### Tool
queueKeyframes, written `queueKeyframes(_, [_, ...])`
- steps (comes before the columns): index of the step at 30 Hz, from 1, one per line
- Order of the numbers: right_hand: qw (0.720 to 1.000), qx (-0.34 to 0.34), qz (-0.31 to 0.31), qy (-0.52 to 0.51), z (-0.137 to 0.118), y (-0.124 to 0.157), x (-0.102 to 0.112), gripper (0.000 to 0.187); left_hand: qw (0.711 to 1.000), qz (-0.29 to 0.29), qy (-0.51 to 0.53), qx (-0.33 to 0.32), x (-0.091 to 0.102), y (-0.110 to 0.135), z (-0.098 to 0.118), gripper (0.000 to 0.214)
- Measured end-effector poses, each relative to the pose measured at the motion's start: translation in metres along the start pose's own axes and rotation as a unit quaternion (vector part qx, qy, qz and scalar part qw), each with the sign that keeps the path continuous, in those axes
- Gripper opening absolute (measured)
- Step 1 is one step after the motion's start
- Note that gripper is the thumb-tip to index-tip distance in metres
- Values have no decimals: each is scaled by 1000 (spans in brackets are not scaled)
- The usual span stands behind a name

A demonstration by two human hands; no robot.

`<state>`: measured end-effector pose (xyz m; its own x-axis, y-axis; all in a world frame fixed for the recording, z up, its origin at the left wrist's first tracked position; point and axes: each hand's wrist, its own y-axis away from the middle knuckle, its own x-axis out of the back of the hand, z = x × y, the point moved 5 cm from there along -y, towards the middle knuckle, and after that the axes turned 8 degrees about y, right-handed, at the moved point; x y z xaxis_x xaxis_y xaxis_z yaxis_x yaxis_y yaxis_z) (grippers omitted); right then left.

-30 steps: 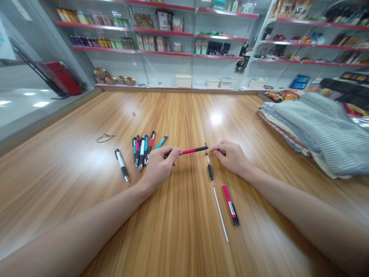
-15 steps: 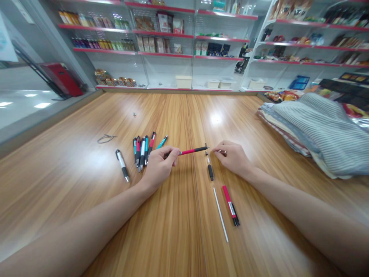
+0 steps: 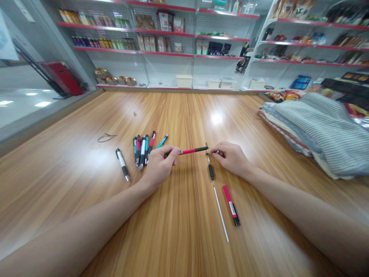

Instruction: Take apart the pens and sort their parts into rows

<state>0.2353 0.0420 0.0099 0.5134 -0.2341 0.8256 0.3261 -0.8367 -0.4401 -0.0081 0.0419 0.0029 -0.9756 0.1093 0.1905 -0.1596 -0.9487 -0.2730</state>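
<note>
My left hand (image 3: 162,161) is closed on a red pen (image 3: 188,151), whose black grip and bare end point to the right. Close to that end, my right hand (image 3: 230,157) is pinched around a small pale piece, mostly hidden by the fingers. Just below lie small pen parts and a black pen grip (image 3: 211,172). A white refill (image 3: 221,213) rests nearer me, beside a red pen barrel (image 3: 231,206) with a black clip end.
Left of my left hand lie several pens (image 3: 142,152) in a cluster, a white pen (image 3: 122,164) and a grey cord loop (image 3: 106,137). Folded striped cloths (image 3: 323,130) are stacked at the right. Shelves (image 3: 164,34) stand behind the wooden table (image 3: 161,238).
My right hand has shifted slightly left, bringing its fingers nearer the pen's end. The left hand and the pen stay almost still.
</note>
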Motion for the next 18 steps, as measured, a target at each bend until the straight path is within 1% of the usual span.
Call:
queueKeyframes(4, [1000, -4, 6, 3, -1, 0, 1, 15, 1000, -1, 0, 0, 0, 0, 1, 35])
queueKeyframes(9, [1000, -6, -6, -1, -1, 0, 0, 15, 1000, -3, 9, 0, -1, 0, 1, 36])
queueKeyframes(18, [1000, 1, -5, -6, -3, -2, -2, 14, 1000, -3, 16, 1, -1, 0, -1, 35])
